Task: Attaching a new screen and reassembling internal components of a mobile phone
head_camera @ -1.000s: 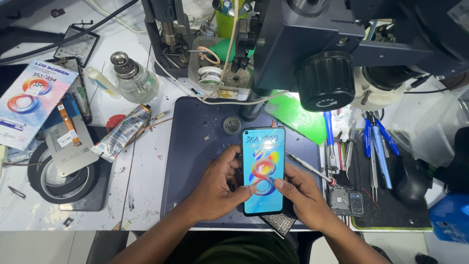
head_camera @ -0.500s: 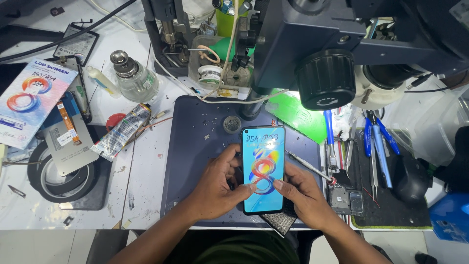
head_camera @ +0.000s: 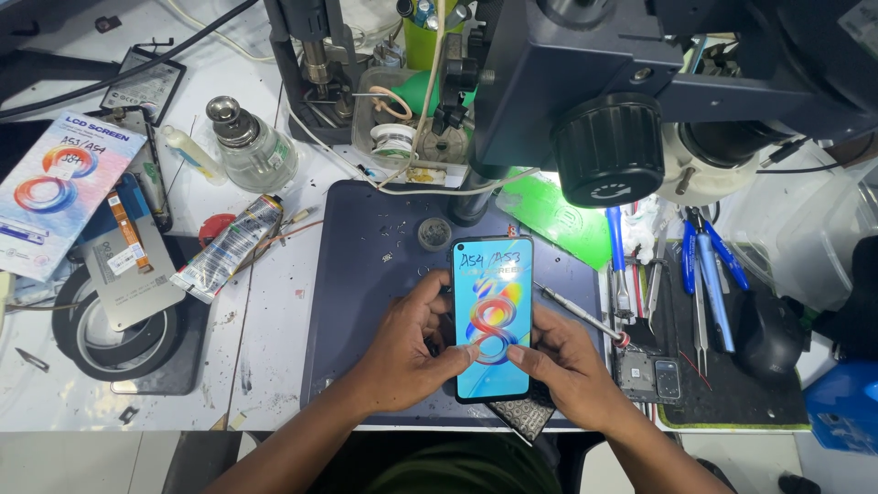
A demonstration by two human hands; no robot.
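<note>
Lying flat, phone screen [head_camera: 493, 320] lengthwise away, left hand [head_camera: 407, 352], right hand [head_camera: 572, 366] gripping sides

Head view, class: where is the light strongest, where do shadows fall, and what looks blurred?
Head view: brightest on the green sheet under the black microscope; soft shadows beneath the left hand and right hand on the dark work mat; the colourful phone screen is sharp, without strong glare; nothing looks notably blurred.

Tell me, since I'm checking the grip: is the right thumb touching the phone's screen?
Touching. The head view shows the right hand with its thumb tip pressed on the phone screen, no gap.
</note>
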